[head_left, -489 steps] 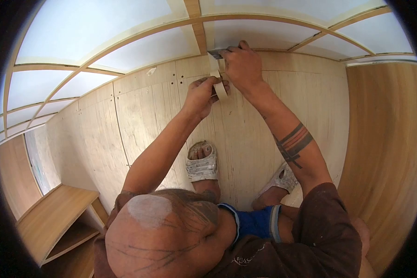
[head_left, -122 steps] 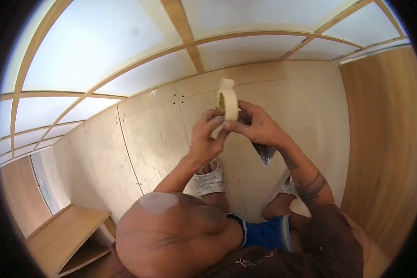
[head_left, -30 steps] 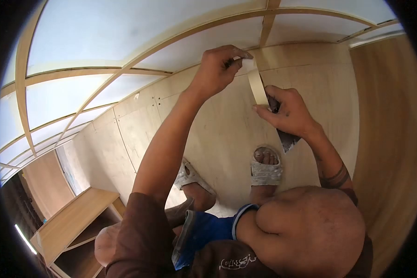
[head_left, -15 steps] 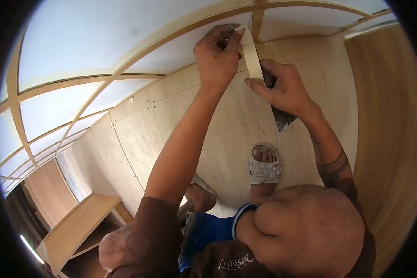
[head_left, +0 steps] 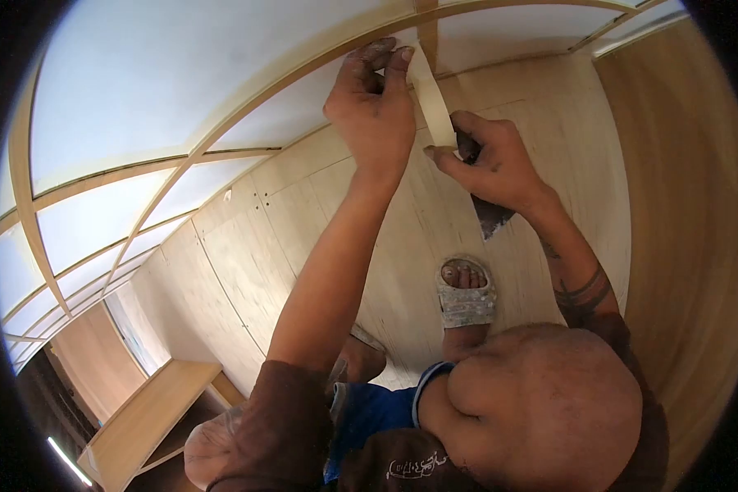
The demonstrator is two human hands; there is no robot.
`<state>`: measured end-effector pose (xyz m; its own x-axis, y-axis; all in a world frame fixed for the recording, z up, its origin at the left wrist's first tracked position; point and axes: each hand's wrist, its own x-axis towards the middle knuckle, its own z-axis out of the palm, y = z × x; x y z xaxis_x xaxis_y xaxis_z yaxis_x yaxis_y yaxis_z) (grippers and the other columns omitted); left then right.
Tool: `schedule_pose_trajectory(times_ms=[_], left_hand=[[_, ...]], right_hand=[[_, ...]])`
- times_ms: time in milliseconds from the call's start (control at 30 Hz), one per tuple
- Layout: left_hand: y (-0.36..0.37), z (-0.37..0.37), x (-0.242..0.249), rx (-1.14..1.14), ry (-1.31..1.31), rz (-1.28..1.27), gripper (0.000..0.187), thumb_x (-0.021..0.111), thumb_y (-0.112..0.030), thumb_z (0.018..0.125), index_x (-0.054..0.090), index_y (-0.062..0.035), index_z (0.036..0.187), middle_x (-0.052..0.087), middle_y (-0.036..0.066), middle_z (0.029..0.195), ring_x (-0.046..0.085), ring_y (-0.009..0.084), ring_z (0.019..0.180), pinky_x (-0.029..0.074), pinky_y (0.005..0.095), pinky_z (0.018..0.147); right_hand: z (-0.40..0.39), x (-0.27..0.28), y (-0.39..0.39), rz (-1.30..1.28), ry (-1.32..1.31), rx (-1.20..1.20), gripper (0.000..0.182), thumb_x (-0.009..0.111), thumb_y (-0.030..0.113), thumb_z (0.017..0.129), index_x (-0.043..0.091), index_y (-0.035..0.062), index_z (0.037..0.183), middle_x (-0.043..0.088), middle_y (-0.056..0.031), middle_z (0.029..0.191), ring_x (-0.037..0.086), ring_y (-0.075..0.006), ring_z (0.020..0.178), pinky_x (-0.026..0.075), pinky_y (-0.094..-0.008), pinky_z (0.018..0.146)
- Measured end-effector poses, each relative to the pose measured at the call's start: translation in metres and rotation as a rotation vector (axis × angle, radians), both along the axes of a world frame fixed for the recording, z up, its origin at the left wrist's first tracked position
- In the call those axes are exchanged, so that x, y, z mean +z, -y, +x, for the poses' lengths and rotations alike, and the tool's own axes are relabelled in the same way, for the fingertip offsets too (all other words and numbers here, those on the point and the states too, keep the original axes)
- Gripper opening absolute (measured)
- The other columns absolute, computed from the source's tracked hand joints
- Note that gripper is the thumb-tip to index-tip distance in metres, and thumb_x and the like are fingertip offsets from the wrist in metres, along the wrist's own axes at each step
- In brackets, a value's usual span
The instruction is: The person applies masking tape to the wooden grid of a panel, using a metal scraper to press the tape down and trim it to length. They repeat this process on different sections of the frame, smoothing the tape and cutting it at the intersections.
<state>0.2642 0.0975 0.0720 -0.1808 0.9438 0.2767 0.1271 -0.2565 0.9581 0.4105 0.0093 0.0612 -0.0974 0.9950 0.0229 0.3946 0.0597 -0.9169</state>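
My left hand (head_left: 377, 107) is up by the wooden frame, thumb and fingers pinching the upper end of a narrow cream strip of tape (head_left: 432, 94). The strip runs taut and slanting down to my right hand (head_left: 492, 156), whose thumb and finger close on its lower end. A putty knife (head_left: 492, 215) is also held in that right hand, its dark, smeared blade sticking out below the palm. Fingertips on the left are stained with a pale residue. Part of the knife's handle is hidden by my right hand.
A wooden lattice frame (head_left: 201, 152) with white panels (head_left: 197, 74) rises at the left and top. Pale plywood boards (head_left: 402, 238) lie underfoot, where my sandal (head_left: 466, 299) rests. A brown wood panel (head_left: 672, 230) stands right; a wooden shelf unit (head_left: 152, 418) is at lower left.
Both hands and the strip have shifted slightly left in view, and the frame has moved a little as well. The grip on the strip and putty knife looks the same.
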Motion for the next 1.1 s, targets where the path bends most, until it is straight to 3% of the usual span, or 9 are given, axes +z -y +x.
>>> schedule_pose_trajectory(times_ms=[233,300,367,400,533,600,700,767,1100], left_hand=[[-0.001,0.007,0.003,0.012,0.047,0.017,0.01,0.077,-0.006,0.094,0.075,0.0021,0.099,0.075,0.007,0.082,0.061,0.0117,0.065,0.05,0.0275,0.062],[0.004,0.008,0.007,0.057,-0.051,-0.039,0.009,0.077,-0.007,0.094,0.075,0.0005,0.098,0.075,0.009,0.085,0.062,0.0143,0.067,0.05,0.0278,0.064],[0.004,0.012,0.0,0.092,-0.091,0.039,0.012,0.079,-0.009,0.094,0.075,0.0015,0.099,0.075,0.01,0.086,0.062,0.0129,0.067,0.05,0.0281,0.062],[0.005,0.014,-0.004,0.129,-0.131,0.118,0.016,0.08,-0.012,0.094,0.075,0.0025,0.099,0.074,0.01,0.087,0.062,0.0116,0.067,0.05,0.0284,0.061],[0.006,0.023,-0.007,0.189,-0.124,0.251,0.019,0.082,-0.014,0.093,0.076,0.0022,0.099,0.073,0.009,0.094,0.06,0.012,0.068,0.048,0.0294,0.063],[0.008,0.025,0.0,0.211,-0.074,0.098,0.021,0.083,-0.016,0.092,0.076,0.0029,0.099,0.073,0.009,0.099,0.061,0.0129,0.073,0.048,0.029,0.065],[0.007,0.024,0.003,0.189,-0.037,0.1,0.02,0.083,-0.015,0.092,0.076,0.0028,0.1,0.073,0.008,0.099,0.061,0.0134,0.073,0.048,0.0288,0.066],[0.006,0.023,0.003,0.19,-0.036,0.117,0.02,0.083,-0.014,0.092,0.076,0.0028,0.099,0.073,0.008,0.099,0.062,0.0132,0.074,0.049,0.0287,0.066],[0.002,0.021,0.001,0.171,-0.052,0.135,0.015,0.081,-0.012,0.094,0.078,0.0015,0.099,0.072,0.006,0.1,0.062,0.0113,0.073,0.048,0.0262,0.062]], right_hand=[[0.001,0.005,-0.006,0.075,0.043,-0.03,0.026,0.082,0.015,0.087,0.072,-0.0017,0.105,0.064,-0.0054,0.071,0.051,-0.007,0.062,0.045,-0.0286,0.057],[0.001,0.003,-0.007,0.063,0.041,-0.036,0.026,0.082,0.015,0.087,0.072,-0.0018,0.105,0.063,-0.0059,0.07,0.051,-0.0073,0.062,0.046,-0.0287,0.057],[0.001,-0.003,-0.009,0.08,0.011,-0.055,0.04,0.082,0.029,0.082,0.074,0.0003,0.108,0.068,-0.0146,0.072,0.064,-0.025,0.057,0.051,-0.0378,0.058],[0.001,-0.003,-0.01,0.08,0.011,-0.054,0.04,0.082,0.029,0.082,0.074,0.0003,0.108,0.068,-0.0146,0.072,0.064,-0.025,0.057,0.051,-0.0378,0.058],[0.001,-0.003,-0.01,0.061,0.067,-0.066,0.04,0.083,0.028,0.081,0.074,-0.0003,0.108,0.068,-0.0147,0.071,0.065,-0.0246,0.058,0.052,-0.037,0.058],[0.002,-0.003,-0.009,0.043,0.059,-0.084,0.04,0.083,0.028,0.081,0.074,-0.0005,0.108,0.068,-0.0147,0.071,0.065,-0.0244,0.058,0.052,-0.0367,0.058],[0.002,-0.001,-0.009,0.02,0.043,-0.078,0.041,0.083,0.027,0.081,0.074,-0.0009,0.11,0.068,-0.0147,0.07,0.066,-0.0234,0.058,0.053,-0.036,0.059],[0.0,-0.004,-0.008,0.081,-0.018,-0.075,0.028,0.081,0.014,0.086,0.07,-0.0024,0.107,0.064,-0.0038,0.07,0.05,-0.0061,0.063,0.044,-0.0274,0.058],[-0.004,-0.009,-0.009,0.046,-0.055,-0.092,0.028,0.081,0.013,0.087,0.071,-0.0007,0.108,0.063,-0.0019,0.071,0.049,-0.004,0.065,0.043,-0.0258,0.059]])
